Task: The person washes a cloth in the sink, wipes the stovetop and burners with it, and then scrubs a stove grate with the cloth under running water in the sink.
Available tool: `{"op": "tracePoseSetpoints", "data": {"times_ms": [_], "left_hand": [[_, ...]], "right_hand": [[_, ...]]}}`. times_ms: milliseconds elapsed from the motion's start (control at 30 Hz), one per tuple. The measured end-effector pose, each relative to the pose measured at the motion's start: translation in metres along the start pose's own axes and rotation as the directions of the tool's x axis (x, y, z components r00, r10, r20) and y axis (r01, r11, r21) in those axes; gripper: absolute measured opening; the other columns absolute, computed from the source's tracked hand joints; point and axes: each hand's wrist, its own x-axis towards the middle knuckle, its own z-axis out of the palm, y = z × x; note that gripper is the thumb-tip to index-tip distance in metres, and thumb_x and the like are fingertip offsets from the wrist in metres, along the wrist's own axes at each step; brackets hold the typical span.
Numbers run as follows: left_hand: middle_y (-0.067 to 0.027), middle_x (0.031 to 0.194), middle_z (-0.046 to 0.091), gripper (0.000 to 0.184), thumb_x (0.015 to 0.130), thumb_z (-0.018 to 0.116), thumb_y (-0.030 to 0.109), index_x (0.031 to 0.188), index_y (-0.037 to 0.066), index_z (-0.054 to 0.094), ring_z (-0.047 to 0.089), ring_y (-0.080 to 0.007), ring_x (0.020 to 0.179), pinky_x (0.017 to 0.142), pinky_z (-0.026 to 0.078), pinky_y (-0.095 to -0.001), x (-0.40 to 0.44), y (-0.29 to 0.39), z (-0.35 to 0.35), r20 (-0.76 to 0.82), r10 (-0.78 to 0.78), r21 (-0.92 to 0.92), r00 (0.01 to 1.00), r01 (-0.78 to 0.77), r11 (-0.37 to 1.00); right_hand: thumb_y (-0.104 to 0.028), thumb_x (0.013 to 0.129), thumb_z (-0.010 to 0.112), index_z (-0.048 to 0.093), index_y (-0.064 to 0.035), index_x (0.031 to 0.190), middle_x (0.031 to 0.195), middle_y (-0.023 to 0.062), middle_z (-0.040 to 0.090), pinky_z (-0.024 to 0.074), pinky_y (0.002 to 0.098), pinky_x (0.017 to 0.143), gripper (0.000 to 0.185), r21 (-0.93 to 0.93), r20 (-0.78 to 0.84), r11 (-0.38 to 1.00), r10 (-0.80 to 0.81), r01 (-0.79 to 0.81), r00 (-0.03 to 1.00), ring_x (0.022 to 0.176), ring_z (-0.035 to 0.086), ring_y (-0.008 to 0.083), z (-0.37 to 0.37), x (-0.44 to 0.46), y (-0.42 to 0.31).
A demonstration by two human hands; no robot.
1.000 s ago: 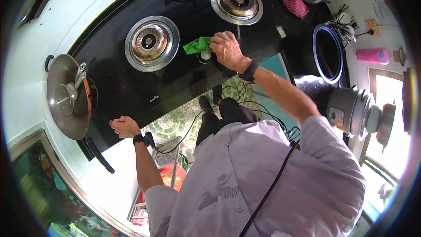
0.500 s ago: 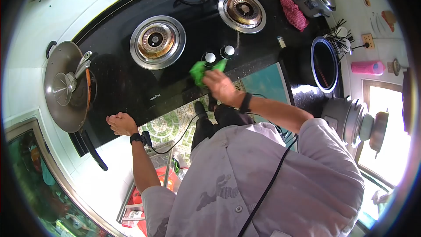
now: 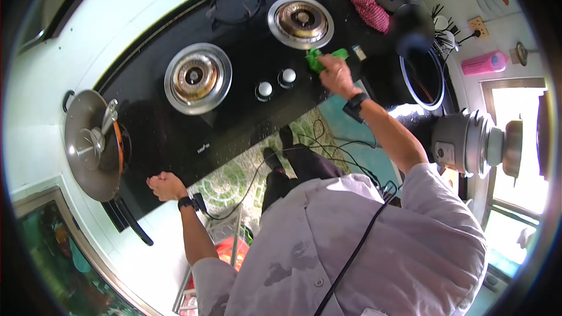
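Right arm [image 3: 393,130]: reaching forward, slightly bent at the elbow.
Right hand [image 3: 338,76]: back upward, fingers closed on the cloth.
Cloth [image 3: 317,62]: green, bunched, just beside the right burner [image 3: 301,22].
Left hand [image 3: 167,186]: fingers curled, at the hob's [image 3: 246,123] front edge; contents cannot be told.

Position of the green cloth [image 3: 317,61] relative to two earlier instants. One second before, the right grip [image 3: 338,76] held it over the area of the white knobs [image 3: 276,84]; half a second before, at their near side. It now lies to their right, just beside the right burner [image 3: 301,22], and both knobs have come clear of cloth and fingers. The right forearm [image 3: 393,131], nearly level across the view half a second before, slants more steeply. A dark blurred patch [image 3: 413,29], nature unclear, has appeared, overlapping the pot's rim [image 3: 440,76].
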Motion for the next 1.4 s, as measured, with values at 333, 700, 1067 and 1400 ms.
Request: {"op": "tracePoseSetpoints", "data": {"times_ms": [333,700,1067,1400], "left_hand": [[-0.0089,0.142,0.043,0.018,0.085,0.051,0.023,0.097,0.011,0.057,0.049,-0.0388,0.113,0.092,0.037,-0.0543,-0.045,0.038,-0.002,0.094,-0.096,-0.135,0.991,0.109,0.985],[-0.0078,0.134,0.051,0.034,0.087,0.046,0.024,0.115,0.007,0.054,0.053,-0.0354,0.103,0.087,0.039,-0.0519,-0.052,0.057,0.013,-0.084,-0.198,0.022,0.977,0.200,0.979],[-0.0093,0.133,0.052,0.017,0.084,0.048,0.023,0.092,0.009,0.053,0.054,-0.0376,0.102,0.081,0.042,-0.0530,-0.051,0.059,0.006,-0.082,-0.160,0.059,0.984,0.165,0.985],[-0.0078,0.134,0.051,0.020,0.088,0.044,0.027,0.092,0.009,0.053,0.053,-0.0357,0.106,0.086,0.041,-0.0512,-0.050,0.054,0.010,-0.098,-0.131,0.029,0.987,0.134,0.991]], "right_hand": [[-0.003,0.073,0.057,0.066,-0.0038,0.094,0.100,0.0141,0.061,0.0494,0.0432,0.081,0.022,0.276,0.048,0.911,-0.331,0.306,0.942,0.096,0.058,0.0349,0.073,0.142,-0.045],[-0.007,0.073,0.059,0.064,-0.0081,0.097,0.103,0.0111,0.058,0.0504,0.0375,0.082,0.024,0.226,0.297,0.806,-0.592,0.548,0.749,0.101,0.057,0.0288,0.049,0.140,-0.031],[-0.010,0.068,0.062,0.067,-0.0079,0.075,0.086,0.0150,0.060,0.0504,0.0439,0.075,0.009,0.202,0.304,0.939,-0.329,0.277,0.894,0.083,0.061,0.0356,0.088,0.284,0.035],[-0.017,0.065,0.071,0.064,-0.0075,0.073,0.075,0.0142,0.063,0.0492,0.0420,0.070,0.014,0.395,0.280,0.866,-0.431,0.306,0.858,0.080,0.061,0.0334,0.076,0.315,0.092]]}}
